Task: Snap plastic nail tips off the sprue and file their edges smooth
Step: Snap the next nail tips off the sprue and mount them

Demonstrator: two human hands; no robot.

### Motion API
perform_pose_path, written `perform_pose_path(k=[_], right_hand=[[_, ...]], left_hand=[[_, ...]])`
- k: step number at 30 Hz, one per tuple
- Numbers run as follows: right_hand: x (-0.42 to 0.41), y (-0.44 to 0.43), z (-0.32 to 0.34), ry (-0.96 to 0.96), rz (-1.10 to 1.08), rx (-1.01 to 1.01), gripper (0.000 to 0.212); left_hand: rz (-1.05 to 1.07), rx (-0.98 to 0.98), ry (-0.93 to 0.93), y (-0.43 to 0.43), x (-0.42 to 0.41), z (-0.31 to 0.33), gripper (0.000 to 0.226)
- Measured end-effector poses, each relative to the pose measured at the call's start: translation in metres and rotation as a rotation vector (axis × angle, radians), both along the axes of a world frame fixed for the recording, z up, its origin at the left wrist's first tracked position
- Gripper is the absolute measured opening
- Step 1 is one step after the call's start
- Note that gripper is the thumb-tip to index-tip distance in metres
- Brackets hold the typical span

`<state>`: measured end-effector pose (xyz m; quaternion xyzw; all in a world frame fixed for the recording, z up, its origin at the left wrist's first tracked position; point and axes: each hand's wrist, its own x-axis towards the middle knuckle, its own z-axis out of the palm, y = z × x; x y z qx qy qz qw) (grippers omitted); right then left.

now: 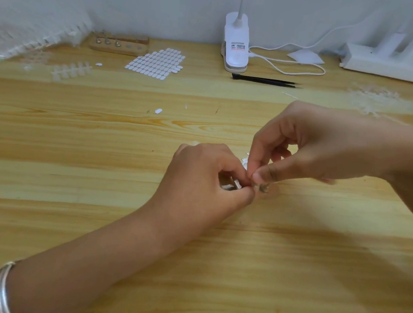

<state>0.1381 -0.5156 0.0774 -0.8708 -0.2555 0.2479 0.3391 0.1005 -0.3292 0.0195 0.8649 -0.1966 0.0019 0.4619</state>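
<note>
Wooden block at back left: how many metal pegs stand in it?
3: one peg at the left end of the block, a second beside it, a third next. Two blurred spots further right may be more.

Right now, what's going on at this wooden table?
A person works bare-handed over the pale wooden table. The left hand grips a small clear plastic sprue of nail tips; the right hand pinches its end, seemingly to snap a tip off. Black pointed tweezers and a white clip lamp sit farther back, untouched.
</note>
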Motion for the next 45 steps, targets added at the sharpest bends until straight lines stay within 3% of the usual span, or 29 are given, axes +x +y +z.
perform_pose_path(k=[12,15,17,19,22,29,36,42,45], right_hand=[[-0.01,0.022,0.012,-0.167,-0.012,-0.299,0.011],[-0.011,0.024,0.017,-0.195,-0.018,-0.35,0.012],[-0.006,0.021,0.022,-0.199,-0.036,-0.374,0.005],[0.005,0.019,0.022,-0.274,-0.107,-0.334,0.009],[0.02,0.025,0.007,-0.407,-0.218,-0.264,0.009],[0.028,0.057,-0.019,-0.288,-0.169,-0.255,0.016],[0.023,0.061,-0.027,-0.323,-0.274,-0.261,0.014],[0.021,0.06,-0.03,-0.351,-0.313,-0.239,0.022],[0.017,0.058,-0.032,-0.367,-0.273,-0.193,0.017]], left_hand=[[0.006,0.006,-0.008,0.0,0.0,0.001,0.012],[-0.03,0.11,-0.082,0.002,-0.003,0.003,0.01],[-0.089,0.163,-0.06,0.008,-0.003,0.003,0.022],[-0.115,0.075,0.022,0.022,-0.002,0.004,0.042],[-0.016,0.015,-0.022,0.048,0.004,0.004,0.033],[-0.03,0.351,-0.197,0.067,0.016,-0.004,0.026],[-0.129,0.64,-0.356,0.061,0.017,0.005,0.044],[-0.108,0.644,-0.397,0.057,0.018,0.002,0.029],[-0.116,0.598,-0.408,0.059,0.018,0.001,0.037]])
